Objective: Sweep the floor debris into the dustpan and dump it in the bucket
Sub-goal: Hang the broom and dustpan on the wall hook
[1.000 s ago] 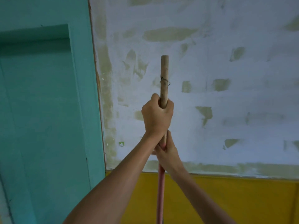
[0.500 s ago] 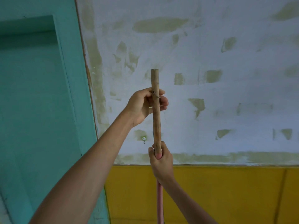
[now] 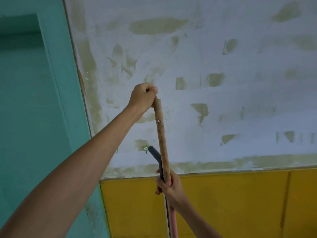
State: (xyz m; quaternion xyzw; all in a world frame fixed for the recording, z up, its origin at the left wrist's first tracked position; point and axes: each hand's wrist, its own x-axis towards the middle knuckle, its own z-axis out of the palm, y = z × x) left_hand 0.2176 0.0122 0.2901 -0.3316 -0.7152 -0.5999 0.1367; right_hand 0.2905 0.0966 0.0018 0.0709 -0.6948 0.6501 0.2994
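The broom's wooden handle (image 3: 160,134) stands upright in front of the wall, and its lower part (image 3: 173,222) is pink. A thin wire loop (image 3: 158,120) is tied round it near the top. My left hand (image 3: 143,95) is a closed fist at the handle's top end and seems to pinch that wire. Lower down, my right hand (image 3: 169,185) grips the broom handle together with a dark grey curved handle (image 3: 155,155), which looks like the dustpan's. The broom head, dustpan body, bucket and floor are out of view.
A small nail or hook (image 3: 145,148) with a green mark sticks out of the patchy white wall (image 3: 223,100), just left of the grey handle. A teal door frame (image 3: 56,83) fills the left. Yellow panelling (image 3: 231,203) runs below.
My left hand has let go of the handle's shaft and risen to its top end, closing into a fist. The grey curved handle has come into view beside the broom handle.
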